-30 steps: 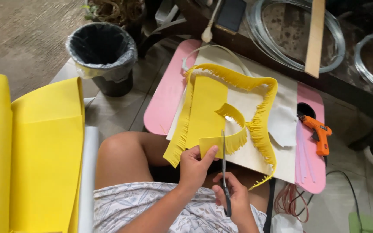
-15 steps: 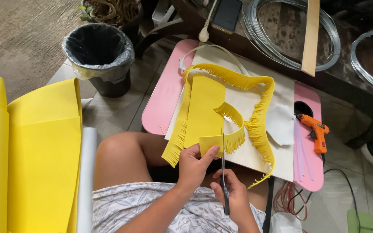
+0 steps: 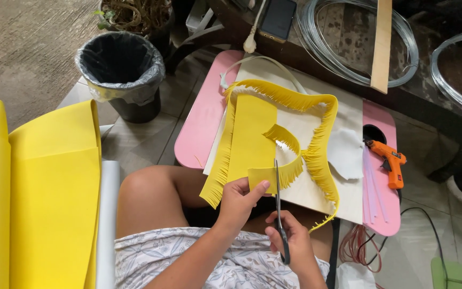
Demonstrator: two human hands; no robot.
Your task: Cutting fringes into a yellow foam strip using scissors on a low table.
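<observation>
My left hand (image 3: 240,202) pinches the near end of a long yellow foam strip (image 3: 263,177) whose outer edge is cut into fine fringe. The strip loops away over a white sheet on the small pink table (image 3: 201,122) and back round. My right hand (image 3: 290,238) grips a pair of scissors (image 3: 277,188); the blades point away from me and meet the strip's edge just right of my left thumb. A flat yellow foam piece (image 3: 249,134) lies under the loop.
An orange glue gun (image 3: 389,161) lies at the table's right edge beside thin white sticks. A lined black bin (image 3: 120,69) stands to the left. Large yellow foam sheets (image 3: 44,198) lie at my left. Wire coils, a wooden ruler and a phone sit on the dark table beyond.
The scissors' blades have come together on the strip's edge and my right hand has dropped slightly toward me. The left hand keeps its pinch on the strip.
</observation>
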